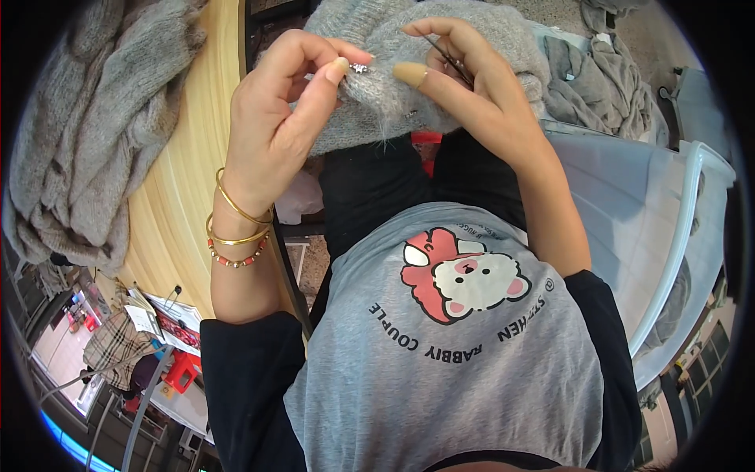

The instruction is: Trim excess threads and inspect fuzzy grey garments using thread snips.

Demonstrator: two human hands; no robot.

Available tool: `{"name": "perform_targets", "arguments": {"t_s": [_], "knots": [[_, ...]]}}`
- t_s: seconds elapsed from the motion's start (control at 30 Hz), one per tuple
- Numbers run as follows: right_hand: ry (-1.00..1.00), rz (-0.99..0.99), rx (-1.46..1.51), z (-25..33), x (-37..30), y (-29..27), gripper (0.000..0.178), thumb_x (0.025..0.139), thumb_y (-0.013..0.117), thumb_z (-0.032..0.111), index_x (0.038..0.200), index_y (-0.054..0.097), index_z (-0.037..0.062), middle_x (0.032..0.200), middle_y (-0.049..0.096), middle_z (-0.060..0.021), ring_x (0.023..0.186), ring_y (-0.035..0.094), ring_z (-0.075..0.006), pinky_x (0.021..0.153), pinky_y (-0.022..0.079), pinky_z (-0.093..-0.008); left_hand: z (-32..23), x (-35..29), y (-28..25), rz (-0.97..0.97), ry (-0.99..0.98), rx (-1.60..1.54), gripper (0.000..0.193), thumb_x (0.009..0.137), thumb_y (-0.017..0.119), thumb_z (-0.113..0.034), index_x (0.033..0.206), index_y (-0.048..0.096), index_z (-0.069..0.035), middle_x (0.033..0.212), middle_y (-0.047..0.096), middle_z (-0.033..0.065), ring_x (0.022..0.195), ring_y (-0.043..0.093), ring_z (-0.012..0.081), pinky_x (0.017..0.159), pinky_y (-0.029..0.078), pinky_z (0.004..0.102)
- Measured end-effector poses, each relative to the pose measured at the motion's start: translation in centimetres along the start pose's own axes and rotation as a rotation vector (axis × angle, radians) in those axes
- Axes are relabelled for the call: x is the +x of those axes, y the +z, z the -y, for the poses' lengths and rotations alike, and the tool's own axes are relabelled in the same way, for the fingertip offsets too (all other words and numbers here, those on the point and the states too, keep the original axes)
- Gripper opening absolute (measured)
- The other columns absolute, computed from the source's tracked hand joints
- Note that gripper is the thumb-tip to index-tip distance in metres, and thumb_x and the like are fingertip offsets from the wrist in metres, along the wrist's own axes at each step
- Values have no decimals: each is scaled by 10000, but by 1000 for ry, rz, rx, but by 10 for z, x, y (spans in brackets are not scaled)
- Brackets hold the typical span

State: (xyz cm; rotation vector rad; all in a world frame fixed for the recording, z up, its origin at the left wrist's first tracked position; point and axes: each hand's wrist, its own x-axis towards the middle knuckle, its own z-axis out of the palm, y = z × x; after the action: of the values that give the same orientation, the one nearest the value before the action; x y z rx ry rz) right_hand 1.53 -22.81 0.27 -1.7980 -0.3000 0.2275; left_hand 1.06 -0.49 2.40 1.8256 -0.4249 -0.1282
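Observation:
A fuzzy grey knitted garment [373,20] lies bunched across my lap. My left hand [287,110] pinches a small fold of it between thumb and index finger, right beside a shiny silvery, jewel-like ornament [359,68]. To the right, my right hand [484,98] curls around a thin, dark, pointed tool [448,55]; its exact kind is hard to make out. A tan finger cover [410,75] sits on the right thumb, whose tip is close to the garment. Loose fibres or threads hang below the pinched fold.
More grey knitwear [94,134] is heaped on the wooden table [185,197] at my left. At the right stands a translucent plastic bin [621,189], with grey knits [598,86] piled at its far end. A red stool-like object [182,370] is at lower left.

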Motion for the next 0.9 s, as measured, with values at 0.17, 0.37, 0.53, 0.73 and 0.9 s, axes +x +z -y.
{"name": "perform_targets", "arguments": {"t_s": [0.17, 0.37, 0.53, 0.73, 0.9], "knots": [[-65, -3, -185, 16, -11, 0, 324, 917, 584, 181, 1207, 530, 49, 830, 559, -28, 684, 485, -91, 607, 389, -237, -5, -1, 1, 21, -81, -189, 111, 985, 505, -123, 984, 558, -25, 1049, 658, 53, 876, 582, 55, 708, 524, 214], [-311, -97, -412, 18, -23, 4, 332, 898, 635, 246, 1166, 592, 54, 811, 556, -60, 680, 530, -168, 652, 441, -287, -8, -2, 6, 40, -218, -329, 136, 989, 511, -154, 1011, 568, -33, 1070, 645, 63, 941, 595, 78, 771, 548, 245], [-241, -17, -443, 24, -27, 4, 308, 858, 672, 157, 1150, 647, 60, 805, 537, -55, 715, 534, -152, 645, 437, -264, -9, -3, 7, 54, -249, -364, 144, 987, 515, -157, 1025, 575, -32, 1081, 637, 58, 961, 592, 81, 785, 545, 246], [-231, -21, -311, 30, -26, 4, 314, 842, 667, 96, 1156, 671, 73, 792, 517, -46, 712, 516, -146, 635, 421, -268, -13, -3, 10, 68, -260, -347, 141, 983, 520, -149, 1015, 589, -31, 1100, 623, 48, 956, 587, 77, 786, 543, 247], [-183, 16, -351, 33, -27, 0, 292, 831, 664, 75, 1123, 686, 60, 783, 508, -42, 709, 507, -144, 633, 414, -270, -15, -4, 13, 31, -255, -358, 127, 976, 529, -129, 1007, 585, -19, 1122, 595, 45, 946, 588, 75, 784, 546, 247]]}}
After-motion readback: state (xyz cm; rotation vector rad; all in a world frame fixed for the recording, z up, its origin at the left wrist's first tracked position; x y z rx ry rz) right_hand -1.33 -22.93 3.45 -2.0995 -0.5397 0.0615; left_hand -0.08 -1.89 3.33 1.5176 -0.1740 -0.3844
